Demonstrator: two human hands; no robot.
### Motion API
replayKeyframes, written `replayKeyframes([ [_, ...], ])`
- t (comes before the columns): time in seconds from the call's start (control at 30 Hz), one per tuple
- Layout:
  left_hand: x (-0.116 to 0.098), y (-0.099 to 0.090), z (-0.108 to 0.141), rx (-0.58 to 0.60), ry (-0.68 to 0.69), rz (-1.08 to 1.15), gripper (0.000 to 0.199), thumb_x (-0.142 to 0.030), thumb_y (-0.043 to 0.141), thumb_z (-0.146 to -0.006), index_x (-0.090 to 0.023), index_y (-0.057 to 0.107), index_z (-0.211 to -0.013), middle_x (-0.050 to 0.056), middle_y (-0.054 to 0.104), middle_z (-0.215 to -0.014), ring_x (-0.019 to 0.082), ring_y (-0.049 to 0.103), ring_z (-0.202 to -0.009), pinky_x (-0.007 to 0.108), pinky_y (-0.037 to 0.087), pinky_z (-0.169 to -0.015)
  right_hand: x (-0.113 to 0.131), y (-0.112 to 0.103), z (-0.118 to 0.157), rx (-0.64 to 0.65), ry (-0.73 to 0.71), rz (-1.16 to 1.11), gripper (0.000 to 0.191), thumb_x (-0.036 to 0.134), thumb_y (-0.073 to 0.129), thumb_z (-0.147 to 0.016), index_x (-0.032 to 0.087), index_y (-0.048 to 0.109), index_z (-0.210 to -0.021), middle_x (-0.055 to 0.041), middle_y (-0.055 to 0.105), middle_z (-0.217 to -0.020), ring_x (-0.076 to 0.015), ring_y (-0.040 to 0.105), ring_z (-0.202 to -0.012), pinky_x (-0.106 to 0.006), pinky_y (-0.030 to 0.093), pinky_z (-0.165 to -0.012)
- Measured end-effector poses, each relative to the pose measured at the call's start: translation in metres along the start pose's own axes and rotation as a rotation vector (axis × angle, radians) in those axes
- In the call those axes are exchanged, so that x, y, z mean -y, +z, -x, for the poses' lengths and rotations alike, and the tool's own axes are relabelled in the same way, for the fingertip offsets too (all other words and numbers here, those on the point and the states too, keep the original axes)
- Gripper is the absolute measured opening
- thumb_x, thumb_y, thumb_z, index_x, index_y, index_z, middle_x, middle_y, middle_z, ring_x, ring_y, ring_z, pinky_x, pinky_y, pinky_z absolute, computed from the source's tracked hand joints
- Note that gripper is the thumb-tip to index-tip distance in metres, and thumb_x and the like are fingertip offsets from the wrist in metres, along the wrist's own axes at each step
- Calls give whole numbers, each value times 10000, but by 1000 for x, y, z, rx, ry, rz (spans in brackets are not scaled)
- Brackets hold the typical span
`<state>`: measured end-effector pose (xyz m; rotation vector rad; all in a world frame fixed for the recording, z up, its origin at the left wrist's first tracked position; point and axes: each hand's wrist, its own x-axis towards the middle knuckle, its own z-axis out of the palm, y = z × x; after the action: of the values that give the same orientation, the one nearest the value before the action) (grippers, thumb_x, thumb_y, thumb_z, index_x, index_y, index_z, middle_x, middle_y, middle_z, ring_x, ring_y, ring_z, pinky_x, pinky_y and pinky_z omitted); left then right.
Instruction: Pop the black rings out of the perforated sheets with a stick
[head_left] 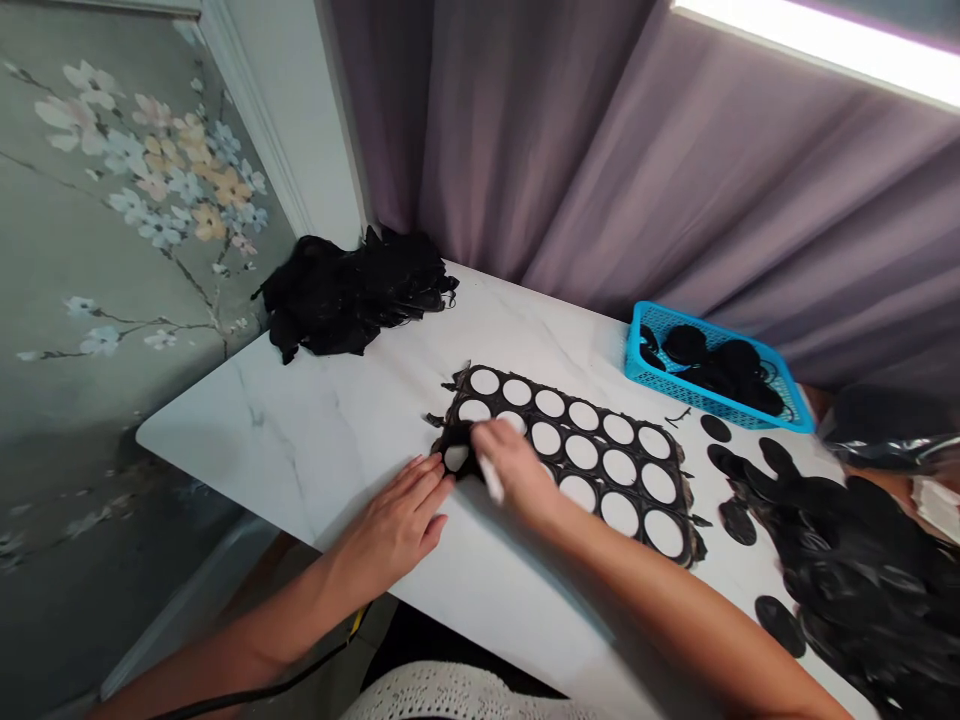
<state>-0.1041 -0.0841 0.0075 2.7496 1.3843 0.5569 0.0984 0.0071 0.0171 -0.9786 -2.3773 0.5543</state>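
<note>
Apparently we are at the step of working the near left corner of the perforated black sheet [600, 441], which lies on the white table [300, 440] between the black heap [345, 300] at far left and the loose black discs [738, 522] at right. Our left hand [401, 515] rests its straight fingers, thumb apart, against that corner; our right hand [517, 470] blurs just to its right, a pale object [491, 480] under it, and we cannot tell whether it pinches anything. Next, we judge, the move calls for a steady left hand, since such a sheet might tear.
</note>
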Motion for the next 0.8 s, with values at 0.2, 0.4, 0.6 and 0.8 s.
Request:
replayKeyframes([
  [0.2, 9, -3, -2, -33, 74, -50, 348, -190, 461, -966, -103, 550, -1291, 138, 614, -1288, 267, 550, -1255, 454, 466, -1073, -70, -98, 41, -482, 560, 24, 228, 392, 509, -870, 220, 475, -723, -70, 685, -853, -193, 555, -687, -303, 403, -641],
  [0.4, 28, -10, -14, -105, 142, 34, 269, -188, 505, -958, -191, 623, -1200, 68, 664, -1185, 237, 610, -1141, 436, 436, -1067, -80, -164, 210, -695, 1057, 286, 365, 555, 539, -804, 224, 519, -652, -76, 707, -778, -220, 586, -646, -308, 389, -574],
  [0.6, 21, -11, -67, -119, 248, 139, 219, -194, 527, -950, -204, 656, -1128, 52, 681, -1036, 231, 636, -1005, 413, 482, -950, -75, -174, 285, -733, 1056, 533, 405, 562, 444, -842, 220, 522, -639, -107, 670, -798, -264, 610, -750, -349, 439, -643],
  [0.8, -53, 26, -132, 101, 518, 224, 315, -191, 505, -952, -175, 591, -1254, 118, 569, -1350, 281, 509, -1293, 442, 431, -1076, -55, -156, 247, -929, 881, 272, 217, 402, 568, -869, 193, 625, -855, -94, 652, -893, -210, 611, -719, -334, 493, -642],
])
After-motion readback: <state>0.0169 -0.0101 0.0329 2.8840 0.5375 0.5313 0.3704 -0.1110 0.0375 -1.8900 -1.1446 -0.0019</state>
